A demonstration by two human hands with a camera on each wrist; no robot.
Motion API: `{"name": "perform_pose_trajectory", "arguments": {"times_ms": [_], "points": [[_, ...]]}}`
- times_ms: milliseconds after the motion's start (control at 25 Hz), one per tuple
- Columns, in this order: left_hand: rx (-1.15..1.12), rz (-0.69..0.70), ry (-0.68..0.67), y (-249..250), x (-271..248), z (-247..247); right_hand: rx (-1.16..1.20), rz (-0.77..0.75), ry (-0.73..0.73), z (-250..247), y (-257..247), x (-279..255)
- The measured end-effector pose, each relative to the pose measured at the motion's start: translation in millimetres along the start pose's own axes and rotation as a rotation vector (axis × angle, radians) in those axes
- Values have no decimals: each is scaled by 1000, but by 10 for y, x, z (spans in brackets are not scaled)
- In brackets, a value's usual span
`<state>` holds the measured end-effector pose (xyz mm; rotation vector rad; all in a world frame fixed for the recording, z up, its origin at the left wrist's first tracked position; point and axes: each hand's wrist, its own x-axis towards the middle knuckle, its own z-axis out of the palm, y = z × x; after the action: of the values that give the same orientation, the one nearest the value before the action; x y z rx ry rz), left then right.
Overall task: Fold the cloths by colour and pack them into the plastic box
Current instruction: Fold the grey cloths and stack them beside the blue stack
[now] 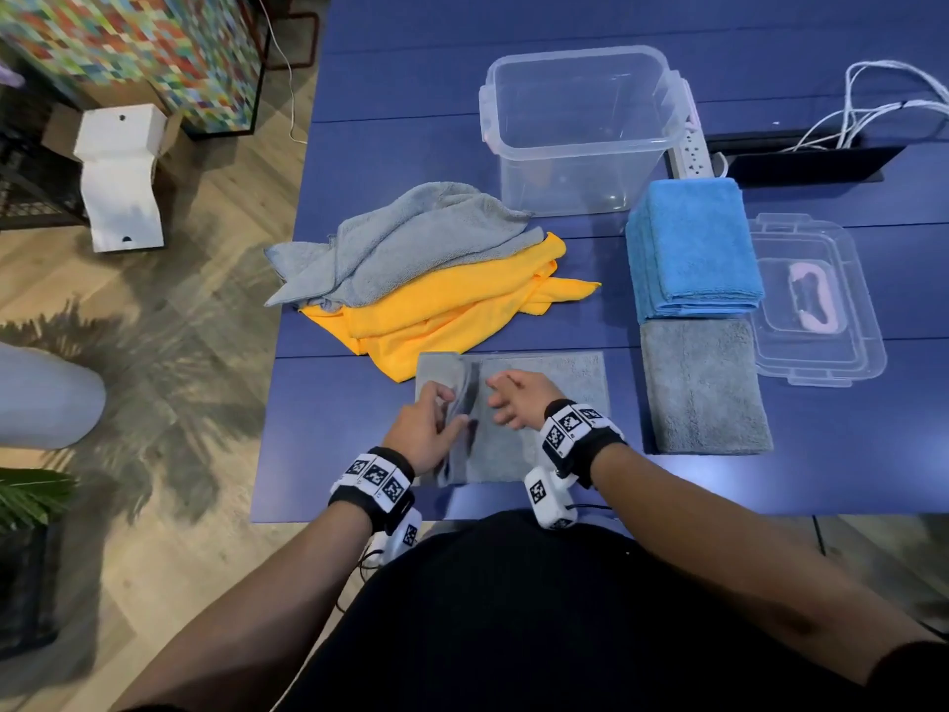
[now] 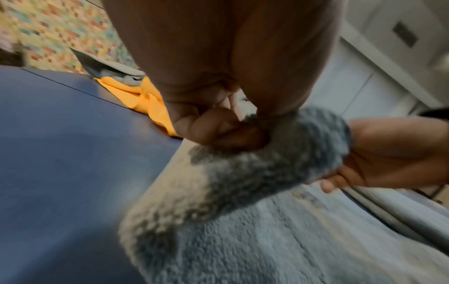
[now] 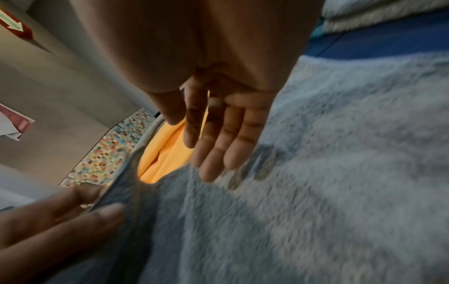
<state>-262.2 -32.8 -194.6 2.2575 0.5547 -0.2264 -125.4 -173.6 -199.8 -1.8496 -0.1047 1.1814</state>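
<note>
A grey cloth (image 1: 554,403) lies flat on the blue table (image 1: 359,454) near its front edge. My left hand (image 1: 431,423) pinches the cloth's left edge and holds it raised over the rest; the curled fingers (image 2: 218,132) grip the fold (image 2: 279,157). My right hand (image 1: 513,398) hovers just above the middle of the cloth with straight fingers (image 3: 226,138), holding nothing. Behind lies a loose pile of grey cloths (image 1: 411,233) on yellow cloths (image 1: 452,310). The clear plastic box (image 1: 580,56) stands empty at the back.
A folded blue stack (image 1: 693,244) and a folded grey cloth (image 1: 703,388) lie to the right of my hands. The box's clear lid (image 1: 821,367) rests further right. A power strip (image 1: 690,151) and white cables (image 1: 873,105) sit behind.
</note>
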Motion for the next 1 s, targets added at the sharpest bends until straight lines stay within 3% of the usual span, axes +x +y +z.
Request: {"name": "perform_pose_trajectory", "arguments": {"times_ms": [160,200,320,400,480,600,840,1000], "points": [[-131,6,-177,42,25,-23,72,80,2,233,-15,58],[-156,3,-135,8,29,-60,47,74,26,263,-10,66],[-116,-15,163,-135,167,-227,-44,19,126,276,0,86],[11,-11,235,-213,338,-364,-126,20,190,291,-23,88],[118,-24,152,-213,524,-458,-257,40,268,306,-70,50],[172,-139,40,-136,679,-445,-222,63,349,331,-91,-12],[83,-354,0,-138,525,-209,-402,-26,419,244,-46,-56],[117,-330,-64,-83,466,-166,-658,-53,424,240,-32,-107]]}}
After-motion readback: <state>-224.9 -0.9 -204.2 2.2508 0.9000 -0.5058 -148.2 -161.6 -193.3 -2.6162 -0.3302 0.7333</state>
